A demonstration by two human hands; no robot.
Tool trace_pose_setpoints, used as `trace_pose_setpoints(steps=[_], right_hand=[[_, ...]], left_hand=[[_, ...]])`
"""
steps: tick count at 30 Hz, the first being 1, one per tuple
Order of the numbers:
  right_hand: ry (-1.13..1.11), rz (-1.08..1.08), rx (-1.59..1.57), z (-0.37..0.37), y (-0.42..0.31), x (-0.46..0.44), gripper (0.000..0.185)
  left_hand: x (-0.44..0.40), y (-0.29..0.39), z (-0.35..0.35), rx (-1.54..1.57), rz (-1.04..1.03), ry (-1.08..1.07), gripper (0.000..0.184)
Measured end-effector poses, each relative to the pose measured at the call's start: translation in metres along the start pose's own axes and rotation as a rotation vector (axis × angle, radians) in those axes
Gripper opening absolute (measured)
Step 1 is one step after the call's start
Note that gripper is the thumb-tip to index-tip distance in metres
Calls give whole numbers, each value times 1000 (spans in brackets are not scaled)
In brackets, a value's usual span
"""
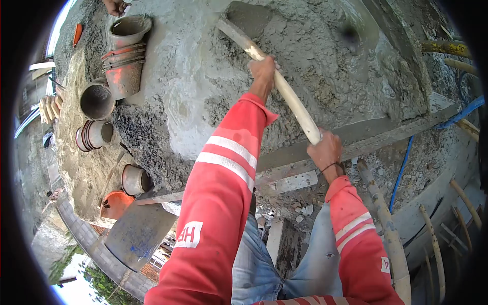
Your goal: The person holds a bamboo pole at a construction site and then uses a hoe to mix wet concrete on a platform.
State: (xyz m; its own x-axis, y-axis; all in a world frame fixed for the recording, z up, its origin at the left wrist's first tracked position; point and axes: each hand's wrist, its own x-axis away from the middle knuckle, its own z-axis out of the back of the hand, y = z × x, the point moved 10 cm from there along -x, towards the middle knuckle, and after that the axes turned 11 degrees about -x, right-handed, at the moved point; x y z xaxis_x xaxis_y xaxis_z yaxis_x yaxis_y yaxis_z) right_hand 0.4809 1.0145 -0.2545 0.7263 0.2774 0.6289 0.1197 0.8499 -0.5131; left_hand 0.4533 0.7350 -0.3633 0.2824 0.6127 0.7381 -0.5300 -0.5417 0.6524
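A long wooden handle (292,96) slants across wet grey concrete mix (315,56). My left hand (263,70) is wrapped round it near its upper part. Lower down, my right hand (325,151) grips the handle's near end. The far end reaches a tool head (247,19) that lies mostly sunk in the mix, its edges smeared with mud. Both my sleeves are red with white stripes.
Stacked buckets (123,76) and single buckets (97,100) stand at the left. Another person's hand (116,7) holds a bucket (130,30) at the top. A board edge (356,134) borders the mix. Bamboo poles (389,229) and a blue hose (402,173) lie right.
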Motion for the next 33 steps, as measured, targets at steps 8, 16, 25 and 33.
trace_pose_setpoints(steps=[8,16,25,33], right_hand=[[-111,145,76,25,-55,42,54],[-314,-219,538,104,133,315,43],[-211,-127,429,-24,56,169,43],[-187,299,9,-167,-133,115,44]], left_hand=[[51,58,41,239,-22,-108,6],[334,-187,20,263,503,-154,14],[124,-188,99,-32,291,124,16],[12,47,281,-481,-282,567,30]])
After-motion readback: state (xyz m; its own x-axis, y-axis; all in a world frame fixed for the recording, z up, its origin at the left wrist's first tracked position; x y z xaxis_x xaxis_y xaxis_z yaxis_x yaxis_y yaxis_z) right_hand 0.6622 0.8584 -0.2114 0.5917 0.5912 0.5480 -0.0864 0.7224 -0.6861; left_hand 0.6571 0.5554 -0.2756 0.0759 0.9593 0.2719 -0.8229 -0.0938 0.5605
